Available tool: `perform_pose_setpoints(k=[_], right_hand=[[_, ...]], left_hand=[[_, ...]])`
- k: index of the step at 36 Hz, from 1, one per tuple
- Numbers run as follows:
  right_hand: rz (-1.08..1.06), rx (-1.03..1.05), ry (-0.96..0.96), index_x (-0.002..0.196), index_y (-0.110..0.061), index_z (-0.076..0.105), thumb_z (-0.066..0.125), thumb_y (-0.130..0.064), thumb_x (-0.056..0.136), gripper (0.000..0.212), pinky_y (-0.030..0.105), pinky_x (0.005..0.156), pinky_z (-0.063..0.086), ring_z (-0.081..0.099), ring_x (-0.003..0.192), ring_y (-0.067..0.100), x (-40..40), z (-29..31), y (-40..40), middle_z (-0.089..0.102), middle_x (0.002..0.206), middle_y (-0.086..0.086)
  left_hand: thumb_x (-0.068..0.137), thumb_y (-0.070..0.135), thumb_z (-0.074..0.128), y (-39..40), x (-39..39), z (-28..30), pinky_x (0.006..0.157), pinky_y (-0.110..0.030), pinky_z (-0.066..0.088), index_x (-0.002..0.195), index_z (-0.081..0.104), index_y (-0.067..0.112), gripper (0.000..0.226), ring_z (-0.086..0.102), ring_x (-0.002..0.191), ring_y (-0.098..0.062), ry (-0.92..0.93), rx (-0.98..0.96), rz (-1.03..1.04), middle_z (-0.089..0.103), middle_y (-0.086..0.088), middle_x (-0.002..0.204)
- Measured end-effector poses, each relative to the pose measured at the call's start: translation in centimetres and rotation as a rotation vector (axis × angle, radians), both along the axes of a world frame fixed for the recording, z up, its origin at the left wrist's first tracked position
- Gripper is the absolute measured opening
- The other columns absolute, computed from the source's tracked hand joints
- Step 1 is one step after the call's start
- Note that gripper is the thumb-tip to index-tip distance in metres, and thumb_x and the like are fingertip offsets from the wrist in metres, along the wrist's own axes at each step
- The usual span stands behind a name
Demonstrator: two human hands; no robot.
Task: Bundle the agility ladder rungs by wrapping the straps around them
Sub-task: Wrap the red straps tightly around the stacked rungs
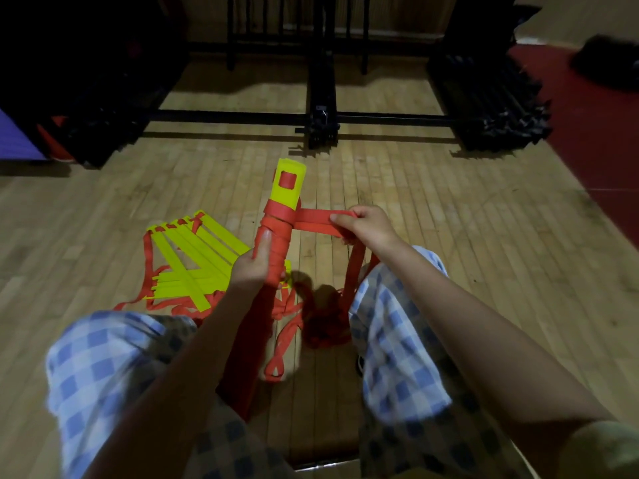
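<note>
Wooden floor (415, 202) runs to dark racks (321, 108) in a dim room. Left hand (254, 267) grips the rung bundle (276, 233); right hand (366, 224) pinches a red strap (311, 221) taut.

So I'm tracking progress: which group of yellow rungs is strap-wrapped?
The upright bundle gripped by the left hand; the rungs on the floor lie fanned out, unwrapped.

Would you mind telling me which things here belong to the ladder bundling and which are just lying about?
Job in hand:
- left hand gripping the wrapped rung bundle
- right hand pulling the red strap taut
- loose yellow rungs on the floor

Lying about:
- black metal frame
- stacked black bars
- purple object
</note>
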State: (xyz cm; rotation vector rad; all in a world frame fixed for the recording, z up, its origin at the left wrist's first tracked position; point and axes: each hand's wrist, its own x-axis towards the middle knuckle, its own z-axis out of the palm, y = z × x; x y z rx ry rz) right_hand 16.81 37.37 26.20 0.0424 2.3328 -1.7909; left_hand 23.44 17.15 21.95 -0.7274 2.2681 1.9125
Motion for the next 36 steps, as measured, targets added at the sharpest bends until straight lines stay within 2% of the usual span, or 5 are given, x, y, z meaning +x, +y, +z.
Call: perform_pose_setpoints(k=[6, 10, 16, 27, 36], right_hand=[[0.044, -0.056, -0.096, 0.065, -0.015, 0.047, 0.065, -0.014, 0.091, 0.031, 0.021, 0.046, 0.038, 0.045, 0.043, 0.01, -0.1, 0.0, 0.8, 0.05, 0.051, -0.001], [-0.086, -0.25, -0.146, 0.073, -0.016, 0.044, 0.055, -0.007, 0.095, 0.026, 0.021, 0.045, 0.038, 0.043, 0.04, 0.008, -0.5, -0.3, 0.8, 0.041, 0.048, -0.005], [-0.188, -0.566, -0.288, 0.07, -0.015, 0.041, 0.042, -0.009, 0.098, 0.028, 0.019, 0.034, 0.017, 0.02, 0.031, 0.005, -0.5, -0.1, 0.5, 0.025, 0.04, -0.009], [-0.153, -0.201, -0.049, 0.078, -0.006, 0.058, 0.04, -0.003, 0.098, 0.026, 0.022, 0.046, 0.041, 0.054, 0.041, 0.01, 0.4, -0.9, -2.3, 0.053, 0.048, -0.001], [-0.154, -0.379, -0.23, 0.08, -0.009, 0.05, 0.033, 0.001, 0.096, 0.025, 0.019, 0.039, 0.024, 0.034, 0.038, 0.008, -0.2, -0.7, -1.9, 0.042, 0.05, -0.001]], left_hand=[[0.066, 0.092, 0.038, -1.5, -0.6, -1.1, 0.08, -0.049, 0.058, 0.08, 0.074, 0.011, 0.09, 0.07, 0.074, -0.033, -0.045, -0.045, 0.054, 0.072, -0.012, 0.074], [0.098, 0.057, 0.036, 0.3, 0.1, -0.5, 0.064, -0.032, 0.047, 0.081, 0.069, 0.012, 0.059, 0.063, 0.066, -0.022, -0.02, -0.149, 0.004, 0.065, -0.006, 0.07], [0.099, 0.056, 0.036, 2.4, 0.0, -1.3, 0.09, -0.032, 0.05, 0.106, 0.071, 0.012, 0.057, 0.065, 0.098, -0.027, -0.007, -0.103, 0.02, 0.071, -0.012, 0.103], [0.102, 0.053, 0.027, 2.0, -1.4, -1.1, 0.101, -0.035, 0.038, 0.126, 0.061, 0.003, 0.065, 0.051, 0.125, -0.035, -0.066, -0.163, 0.052, 0.058, -0.02, 0.133], [0.101, 0.057, 0.026, 0.3, -1.3, -0.8, 0.081, -0.03, 0.045, 0.101, 0.068, 0.008, 0.065, 0.062, 0.093, -0.029, -0.014, -0.212, 0.035, 0.068, -0.013, 0.097]])
